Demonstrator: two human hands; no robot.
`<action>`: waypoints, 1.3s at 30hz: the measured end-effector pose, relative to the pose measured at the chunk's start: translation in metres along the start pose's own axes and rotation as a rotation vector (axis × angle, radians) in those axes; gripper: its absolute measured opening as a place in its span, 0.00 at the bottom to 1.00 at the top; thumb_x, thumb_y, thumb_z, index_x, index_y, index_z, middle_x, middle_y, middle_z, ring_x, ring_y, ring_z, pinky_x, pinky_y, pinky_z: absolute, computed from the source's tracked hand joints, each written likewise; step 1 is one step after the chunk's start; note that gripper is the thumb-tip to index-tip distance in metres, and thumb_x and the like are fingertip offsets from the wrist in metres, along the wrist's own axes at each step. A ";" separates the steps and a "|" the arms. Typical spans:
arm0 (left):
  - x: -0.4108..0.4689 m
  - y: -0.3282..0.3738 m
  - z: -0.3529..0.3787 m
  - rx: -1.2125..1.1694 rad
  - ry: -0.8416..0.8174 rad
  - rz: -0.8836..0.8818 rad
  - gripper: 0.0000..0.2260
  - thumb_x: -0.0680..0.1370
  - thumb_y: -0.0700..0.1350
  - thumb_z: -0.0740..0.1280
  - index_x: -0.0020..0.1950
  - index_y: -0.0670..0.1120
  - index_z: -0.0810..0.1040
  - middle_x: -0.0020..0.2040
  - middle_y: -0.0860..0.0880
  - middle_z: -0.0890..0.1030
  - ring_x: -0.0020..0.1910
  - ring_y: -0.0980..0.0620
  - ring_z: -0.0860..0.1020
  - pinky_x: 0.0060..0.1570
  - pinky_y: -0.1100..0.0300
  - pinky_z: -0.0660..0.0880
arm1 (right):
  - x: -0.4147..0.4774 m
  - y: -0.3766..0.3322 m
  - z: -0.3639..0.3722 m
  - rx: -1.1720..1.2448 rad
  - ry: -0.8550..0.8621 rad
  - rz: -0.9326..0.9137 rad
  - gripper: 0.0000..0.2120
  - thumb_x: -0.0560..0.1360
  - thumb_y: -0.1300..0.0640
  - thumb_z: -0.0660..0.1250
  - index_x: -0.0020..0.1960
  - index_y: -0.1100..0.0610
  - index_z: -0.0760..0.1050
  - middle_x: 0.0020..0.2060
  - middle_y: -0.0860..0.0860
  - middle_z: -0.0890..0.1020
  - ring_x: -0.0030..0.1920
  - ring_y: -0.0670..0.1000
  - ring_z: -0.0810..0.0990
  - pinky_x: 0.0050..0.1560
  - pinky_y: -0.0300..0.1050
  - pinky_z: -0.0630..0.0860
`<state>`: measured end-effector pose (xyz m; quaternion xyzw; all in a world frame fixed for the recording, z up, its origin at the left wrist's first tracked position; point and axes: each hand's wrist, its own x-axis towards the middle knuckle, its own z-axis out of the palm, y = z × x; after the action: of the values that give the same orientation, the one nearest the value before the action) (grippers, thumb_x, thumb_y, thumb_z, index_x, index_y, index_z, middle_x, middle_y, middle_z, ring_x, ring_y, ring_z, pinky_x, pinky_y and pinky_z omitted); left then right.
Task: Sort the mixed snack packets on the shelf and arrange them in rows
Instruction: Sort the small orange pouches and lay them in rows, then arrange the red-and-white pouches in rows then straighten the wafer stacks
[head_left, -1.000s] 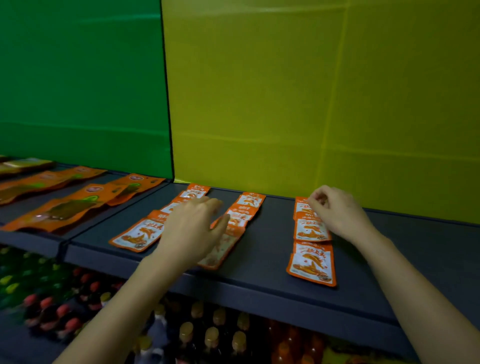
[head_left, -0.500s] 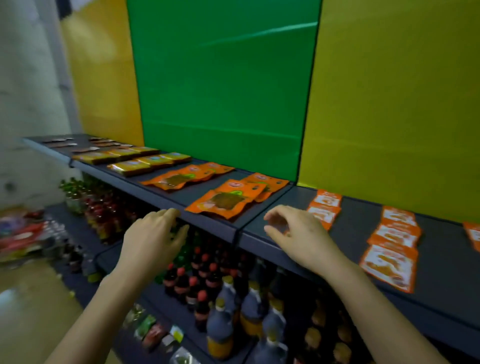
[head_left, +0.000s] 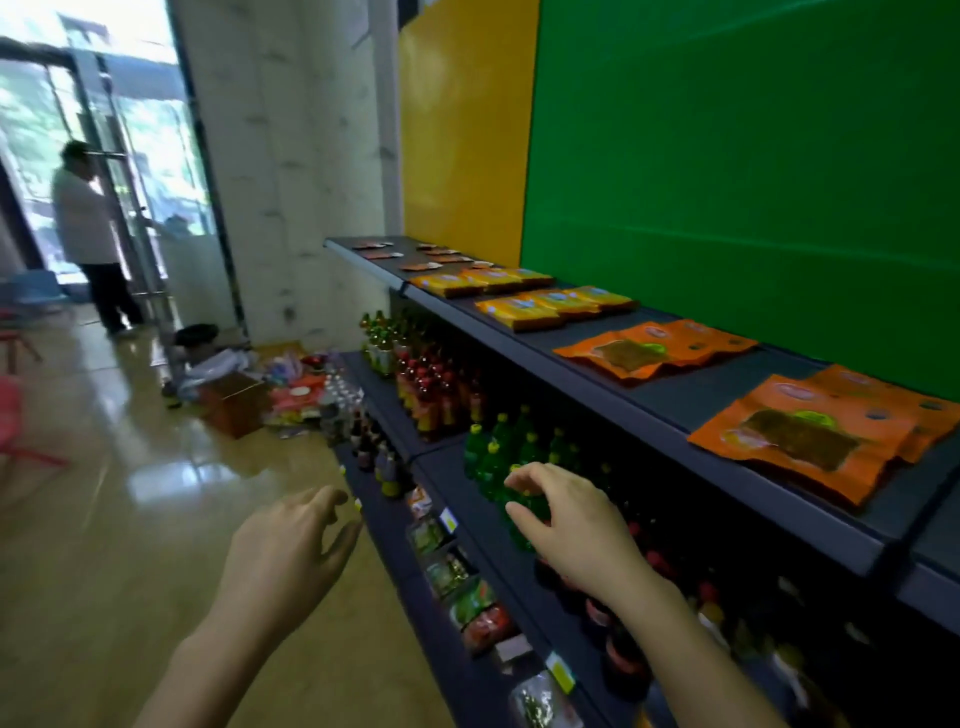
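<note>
Orange packets (head_left: 795, 436), yellow packets (head_left: 519, 312), green backboard (head_left: 727, 156), perhaps navy shelf (head_left: 691, 396)

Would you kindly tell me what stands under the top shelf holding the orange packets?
Under the top shelf stand red-capped bottles and green bottles. The right hand covers some green ones; bottles nearer the camera are too dark to identify.

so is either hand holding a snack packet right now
No, the left hand and right hand are both empty, held below the orange packets on the top shelf.
</note>
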<state>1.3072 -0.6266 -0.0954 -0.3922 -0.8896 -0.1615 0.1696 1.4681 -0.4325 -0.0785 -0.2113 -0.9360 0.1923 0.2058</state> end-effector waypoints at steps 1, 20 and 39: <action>-0.002 -0.014 0.003 0.003 -0.005 -0.036 0.17 0.77 0.59 0.58 0.62 0.54 0.72 0.53 0.57 0.80 0.51 0.56 0.79 0.44 0.63 0.76 | 0.011 -0.005 0.013 -0.006 -0.021 -0.016 0.13 0.78 0.47 0.59 0.61 0.47 0.70 0.59 0.42 0.75 0.60 0.45 0.74 0.58 0.43 0.74; 0.120 -0.187 0.116 0.122 -0.131 -0.426 0.16 0.77 0.61 0.55 0.61 0.58 0.71 0.54 0.60 0.78 0.53 0.64 0.76 0.46 0.71 0.70 | 0.279 0.014 0.187 0.019 -0.145 -0.035 0.12 0.79 0.49 0.57 0.62 0.46 0.70 0.57 0.41 0.76 0.57 0.44 0.74 0.53 0.39 0.73; 0.309 -0.445 0.177 0.087 -0.106 -0.598 0.14 0.77 0.58 0.59 0.59 0.55 0.74 0.50 0.58 0.79 0.50 0.59 0.78 0.45 0.65 0.76 | 0.549 -0.087 0.366 0.057 -0.216 -0.079 0.12 0.77 0.48 0.60 0.60 0.46 0.72 0.53 0.41 0.77 0.53 0.43 0.76 0.46 0.37 0.73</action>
<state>0.7456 -0.6382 -0.1898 -0.1133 -0.9793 -0.1453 0.0844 0.8161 -0.3444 -0.1804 -0.1462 -0.9545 0.2319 0.1173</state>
